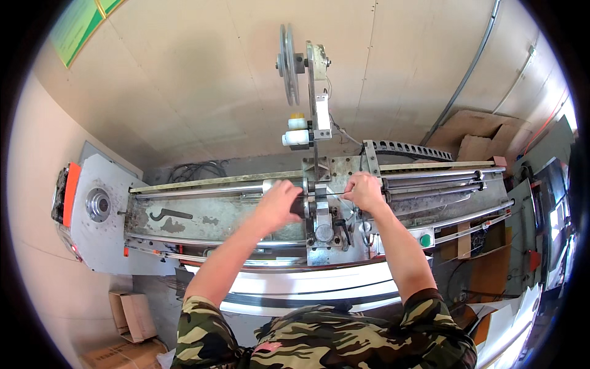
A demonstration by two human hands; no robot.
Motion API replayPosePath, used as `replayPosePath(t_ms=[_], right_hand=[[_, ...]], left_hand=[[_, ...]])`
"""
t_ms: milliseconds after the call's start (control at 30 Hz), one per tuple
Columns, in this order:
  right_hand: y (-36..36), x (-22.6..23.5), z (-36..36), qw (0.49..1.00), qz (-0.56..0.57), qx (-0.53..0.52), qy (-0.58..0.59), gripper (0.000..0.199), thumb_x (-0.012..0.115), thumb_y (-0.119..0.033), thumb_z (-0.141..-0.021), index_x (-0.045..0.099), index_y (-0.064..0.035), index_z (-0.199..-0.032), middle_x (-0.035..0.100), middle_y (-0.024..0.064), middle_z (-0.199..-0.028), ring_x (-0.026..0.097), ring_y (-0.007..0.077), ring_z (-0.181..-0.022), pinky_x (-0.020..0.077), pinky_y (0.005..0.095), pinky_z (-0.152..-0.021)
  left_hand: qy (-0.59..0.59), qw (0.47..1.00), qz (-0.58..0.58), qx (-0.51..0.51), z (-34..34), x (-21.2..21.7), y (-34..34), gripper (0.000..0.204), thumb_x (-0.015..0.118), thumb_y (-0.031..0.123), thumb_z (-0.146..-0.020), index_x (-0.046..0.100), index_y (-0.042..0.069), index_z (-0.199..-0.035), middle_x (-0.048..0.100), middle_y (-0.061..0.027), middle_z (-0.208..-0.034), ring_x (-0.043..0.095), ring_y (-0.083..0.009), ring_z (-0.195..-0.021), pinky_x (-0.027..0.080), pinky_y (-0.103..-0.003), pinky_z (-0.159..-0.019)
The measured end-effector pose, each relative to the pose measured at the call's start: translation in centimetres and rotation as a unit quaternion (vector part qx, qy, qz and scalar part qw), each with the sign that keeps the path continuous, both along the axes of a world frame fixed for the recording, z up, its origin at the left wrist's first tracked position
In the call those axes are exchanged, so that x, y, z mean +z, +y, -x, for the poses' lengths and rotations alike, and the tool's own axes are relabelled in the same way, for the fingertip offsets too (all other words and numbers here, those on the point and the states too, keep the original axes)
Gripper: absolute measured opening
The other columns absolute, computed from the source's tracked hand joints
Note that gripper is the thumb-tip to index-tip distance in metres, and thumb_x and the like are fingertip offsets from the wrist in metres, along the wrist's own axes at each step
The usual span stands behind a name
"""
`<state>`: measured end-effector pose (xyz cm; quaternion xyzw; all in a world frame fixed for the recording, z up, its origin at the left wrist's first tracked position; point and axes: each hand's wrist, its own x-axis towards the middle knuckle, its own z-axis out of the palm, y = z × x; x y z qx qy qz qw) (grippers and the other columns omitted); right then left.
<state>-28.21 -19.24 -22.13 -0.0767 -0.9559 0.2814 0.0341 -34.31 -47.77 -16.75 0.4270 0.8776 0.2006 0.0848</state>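
Note:
My left hand (pixel 279 206) curls at the left side of the machine's carriage (pixel 335 252), against a dark round part (pixel 299 206) that it partly covers. Its fingers are bent and a little blurred. On the other side of the carriage, my right hand (pixel 364 190) pinches a thin dark strand (pixel 334 194), which runs leftward across the carriage; whether it is wire or rod cannot be made out. Below the strand, between my hands, sit a metal clamp block (pixel 323 212) with a round knob (pixel 324 232) and a black lever handle (pixel 344 230).
A hook spanner (pixel 171 214) lies on the machine bed at left. Steel guide rails (pixel 203 190) run lengthwise. Behind the carriage rises a post with a large pulley wheel (pixel 289 64) and white rollers (pixel 296 137). A green button (pixel 425 240) sits right of my right forearm. A cable chain (pixel 415 150) lies behind.

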Motion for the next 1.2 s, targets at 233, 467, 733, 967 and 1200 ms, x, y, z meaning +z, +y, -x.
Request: replayPosePath(t_ms=[233,467,733,967,1200], right_hand=[[-1.1,-1.2,-0.4,0.998,-0.013,-0.013,0.057,0.023,0.087,-0.018,-0.061,0.066,-0.0113,-0.069,0.068,0.0049,-0.089,0.062,0.0278,-0.100,0.0429,0.0437,-0.093],[-1.3,2.2,-6.7,0.981,-0.055,-0.061,0.174,0.079,0.089,-0.018,-0.062,0.056,-0.0117,-0.134,0.053,0.0126,-0.140,0.048,0.0331,-0.129,0.0339,0.0471,-0.110],[4.2,0.7,-23.1,0.932,-0.155,-0.243,0.218,0.047,0.079,-0.009,-0.076,0.062,-0.0013,-0.119,0.062,0.0181,-0.128,0.053,0.0381,-0.122,0.0365,0.0498,-0.106],[4.5,-2.9,-26.8,0.938,-0.206,-0.235,0.147,0.062,0.080,-0.036,-0.081,0.062,0.0082,-0.120,0.065,0.0247,-0.117,0.060,0.0413,-0.109,0.0374,0.0513,-0.108],[1.6,2.9,-24.3,0.911,-0.259,-0.322,0.005,0.074,0.068,-0.060,-0.084,0.060,-0.0034,-0.132,0.071,0.0226,-0.106,0.058,0.0389,-0.117,0.0306,0.0519,-0.109]], left_hand=[[0.277,0.956,-0.015,0.094,-3.7,-6.2,1.3,0.059,0.079,0.010,-0.068,0.056,0.006,-0.122,0.053,-0.0110,-0.118,0.051,-0.0307,-0.116,0.044,-0.042,-0.100],[0.281,0.953,-0.018,0.109,-3.5,-6.5,2.1,0.035,0.060,0.007,-0.082,0.056,0.006,-0.118,0.054,-0.0102,-0.113,0.053,-0.0308,-0.110,0.044,-0.042,-0.097],[0.296,0.947,-0.033,0.117,-3.6,-6.7,1.9,0.028,0.057,0.012,-0.086,0.059,0.008,-0.113,0.056,-0.0086,-0.111,0.054,-0.0289,-0.108,0.045,-0.043,-0.095],[0.297,0.950,-0.024,0.095,-3.2,-6.2,2.1,0.023,0.057,0.012,-0.085,0.060,0.008,-0.108,0.056,-0.0084,-0.106,0.054,-0.0290,-0.106,0.045,-0.042,-0.092],[0.330,0.942,-0.023,0.061,-2.1,-5.6,1.7,0.015,0.056,0.015,-0.088,0.059,0.009,-0.101,0.053,-0.0072,-0.098,0.053,-0.0252,-0.096,0.043,-0.038,-0.082]])
